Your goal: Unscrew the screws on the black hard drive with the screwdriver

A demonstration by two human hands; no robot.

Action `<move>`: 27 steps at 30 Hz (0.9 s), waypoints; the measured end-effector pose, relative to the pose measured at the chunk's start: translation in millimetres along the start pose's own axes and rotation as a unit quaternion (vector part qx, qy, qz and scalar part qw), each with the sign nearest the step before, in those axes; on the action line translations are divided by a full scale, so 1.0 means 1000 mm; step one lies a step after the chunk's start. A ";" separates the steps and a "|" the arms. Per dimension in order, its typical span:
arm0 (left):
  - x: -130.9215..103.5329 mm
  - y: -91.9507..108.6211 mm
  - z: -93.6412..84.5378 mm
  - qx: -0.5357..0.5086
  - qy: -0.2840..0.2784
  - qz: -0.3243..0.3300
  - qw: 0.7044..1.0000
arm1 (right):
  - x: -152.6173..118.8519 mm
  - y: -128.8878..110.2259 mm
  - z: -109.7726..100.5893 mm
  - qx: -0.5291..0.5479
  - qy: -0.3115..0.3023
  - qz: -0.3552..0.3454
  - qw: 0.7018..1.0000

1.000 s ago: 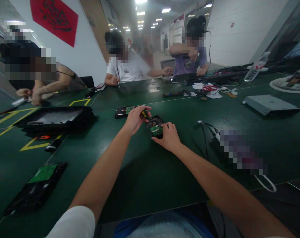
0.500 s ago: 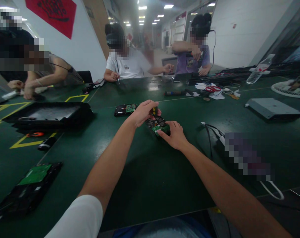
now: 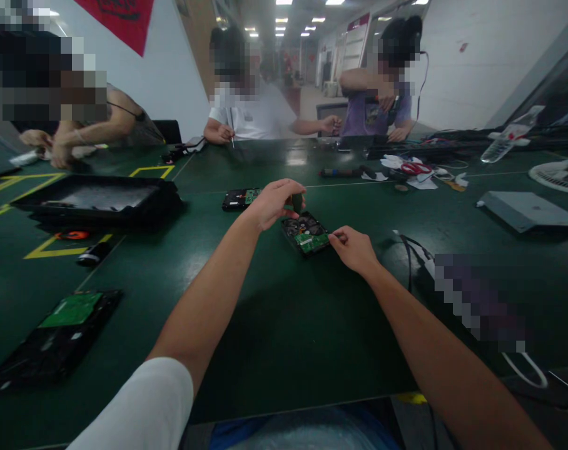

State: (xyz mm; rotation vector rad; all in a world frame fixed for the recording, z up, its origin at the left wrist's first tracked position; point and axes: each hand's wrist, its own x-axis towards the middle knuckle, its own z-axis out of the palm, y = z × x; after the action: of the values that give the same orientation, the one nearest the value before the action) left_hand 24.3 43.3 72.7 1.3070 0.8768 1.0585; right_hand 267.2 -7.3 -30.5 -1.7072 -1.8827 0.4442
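Note:
A hard drive (image 3: 306, 232) lies on the green table with its green circuit board facing up. Over its far left part is my left hand (image 3: 280, 201), fingers closed round a screwdriver (image 3: 297, 201) of which only the dark handle shows; its tip cannot be made out. My right hand (image 3: 354, 249) has thumb and fingertips pinched together at the drive's right corner. Just behind my left hand rests a second hard drive (image 3: 237, 199), partly covered by that hand. Another drive-like unit (image 3: 54, 344) with a green board is at the near left.
A black tray (image 3: 101, 203) stands at the left, with a black cylinder (image 3: 94, 254) before it. On the right are a cable (image 3: 408, 250), a grey metal box (image 3: 530, 209) and a plastic bottle (image 3: 512, 134). Scissors (image 3: 416, 168) lie farther back. Three people sit across the table.
My right hand has drawn back from over the hard drive to its right corner, its fingers now pinched. The left hand stays above the drive. The whole view has shifted slightly.

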 end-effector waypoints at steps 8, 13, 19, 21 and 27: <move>0.002 -0.001 -0.004 -0.036 0.008 -0.021 0.999 | -0.002 -0.005 -0.002 -0.013 -0.024 0.009 1.000; 0.005 -0.001 -0.004 0.017 0.040 -0.009 0.999 | -0.002 -0.004 -0.001 -0.016 -0.022 0.008 1.000; 0.002 -0.002 0.002 -0.034 0.009 -0.044 0.998 | -0.001 0.000 0.002 -0.002 -0.016 -0.003 1.000; 0.002 -0.003 0.003 -0.062 0.003 -0.054 0.997 | -0.001 0.001 0.003 0.007 -0.013 -0.009 1.000; 0.002 -0.001 0.002 -0.031 0.000 -0.046 0.998 | -0.002 -0.002 0.000 0.013 -0.041 -0.001 0.999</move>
State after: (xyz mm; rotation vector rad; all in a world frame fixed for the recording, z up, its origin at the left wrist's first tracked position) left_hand 26.7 44.6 71.6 1.2032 0.8887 1.0059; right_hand 265.5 -9.9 -30.2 -1.6935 -1.9274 0.5446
